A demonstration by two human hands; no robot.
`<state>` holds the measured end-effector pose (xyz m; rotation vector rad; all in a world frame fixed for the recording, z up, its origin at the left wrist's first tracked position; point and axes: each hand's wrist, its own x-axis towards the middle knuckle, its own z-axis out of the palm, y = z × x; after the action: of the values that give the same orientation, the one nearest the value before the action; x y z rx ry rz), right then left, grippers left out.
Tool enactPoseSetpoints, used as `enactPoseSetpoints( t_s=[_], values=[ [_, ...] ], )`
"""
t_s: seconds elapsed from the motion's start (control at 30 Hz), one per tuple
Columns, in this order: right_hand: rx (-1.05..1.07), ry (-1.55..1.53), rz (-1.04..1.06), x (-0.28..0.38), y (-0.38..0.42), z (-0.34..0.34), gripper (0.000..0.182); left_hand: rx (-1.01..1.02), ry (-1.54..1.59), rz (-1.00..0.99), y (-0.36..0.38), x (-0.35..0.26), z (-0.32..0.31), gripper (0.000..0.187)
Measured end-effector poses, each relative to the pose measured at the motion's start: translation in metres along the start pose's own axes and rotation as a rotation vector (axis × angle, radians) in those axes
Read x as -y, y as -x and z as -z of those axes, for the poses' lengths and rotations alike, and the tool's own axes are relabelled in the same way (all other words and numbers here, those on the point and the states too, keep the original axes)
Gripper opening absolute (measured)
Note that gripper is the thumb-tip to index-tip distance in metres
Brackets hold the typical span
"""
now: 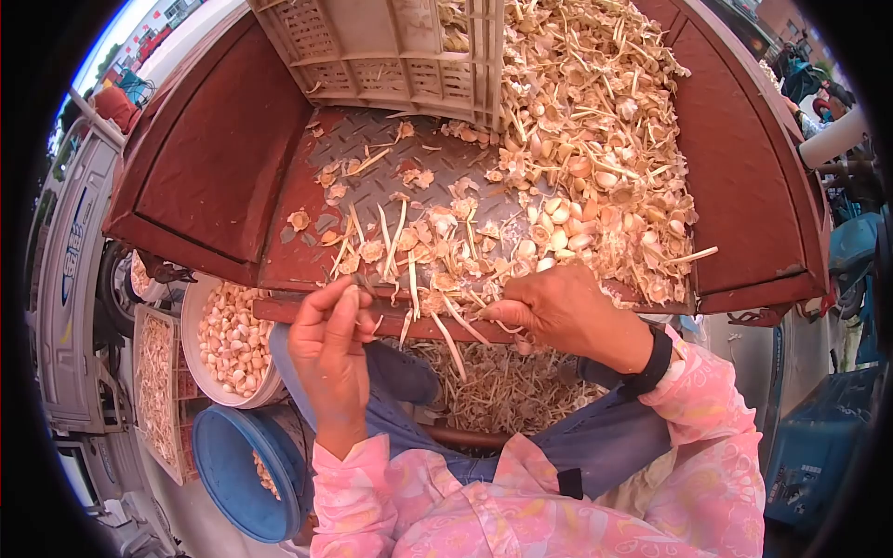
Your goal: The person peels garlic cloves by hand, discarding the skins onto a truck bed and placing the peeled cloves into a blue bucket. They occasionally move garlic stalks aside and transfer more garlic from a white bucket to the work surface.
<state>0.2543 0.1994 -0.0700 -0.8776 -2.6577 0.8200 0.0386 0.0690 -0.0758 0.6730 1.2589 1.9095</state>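
Over the near edge of a red metal cart bed point(209, 167), my left hand point(327, 353) is closed, thumb and fingertips pinched together. Whatever sits in that pinch is too small to name. My right hand point(575, 312) rests at the same edge with curled fingers, beside thin dry garlic stalks point(450, 342); what it grips is hidden. Between and beyond the hands lie scattered garlic skins point(416, 177). Peeled-looking garlic cloves point(561, 216) lie just past my right hand, at the front of a large heap of garlic skins and stalks point(591, 84).
A pale plastic crate point(386, 79) stands on the bed at the back. Left of my legs are a white bucket point(193, 327) of cloves, a blue bucket point(221, 479) and a crate of garlic bits point(156, 386). Discarded stalks point(512, 395) cover the ground between my knees.
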Motion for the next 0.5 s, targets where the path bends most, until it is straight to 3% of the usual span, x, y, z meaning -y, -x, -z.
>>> enactPoseSetpoints(
  t_s=[0.07,0.13,0.17,0.2,0.23,0.27,0.33,0.43,0.5],
  values=[
    [-0.186,0.119,0.020,-0.013,-0.004,0.007,0.020,-0.244,-0.359,-0.217,-0.025,-0.028,0.069,0.022],
    [-0.354,0.163,-0.045,-0.034,-0.012,0.025,0.015,-0.426,-0.789,-0.184,-0.043,-0.042,0.148,0.025],
    [-0.444,0.218,-0.044,-0.051,-0.018,0.029,0.020,-0.395,-1.030,-0.283,-0.045,-0.046,0.169,0.026],
    [-0.486,0.286,-0.086,-0.064,-0.025,0.032,0.014,-0.355,-1.271,-0.383,-0.045,-0.050,0.185,0.026],
    [-0.428,0.342,-0.115,-0.074,-0.030,0.032,0.014,-0.309,-1.510,-0.483,-0.045,-0.057,0.175,0.027],
    [-0.364,0.399,-0.143,-0.083,-0.034,0.031,0.015,-0.335,-1.243,-0.354,-0.042,-0.053,0.159,0.026],
    [-0.256,0.439,-0.199,-0.087,-0.043,0.027,0.016,-0.170,-0.724,-0.168,-0.031,-0.047,0.080,0.026],
    [-0.262,0.266,-0.104,-0.066,-0.044,0.033,0.012,0.125,-0.575,-0.071,-0.019,-0.022,-0.008,0.030],
    [-0.302,0.064,-0.007,-0.064,-0.043,0.027,0.010,0.207,-0.399,0.026,-0.018,0.006,-0.047,0.034]
  ],
)
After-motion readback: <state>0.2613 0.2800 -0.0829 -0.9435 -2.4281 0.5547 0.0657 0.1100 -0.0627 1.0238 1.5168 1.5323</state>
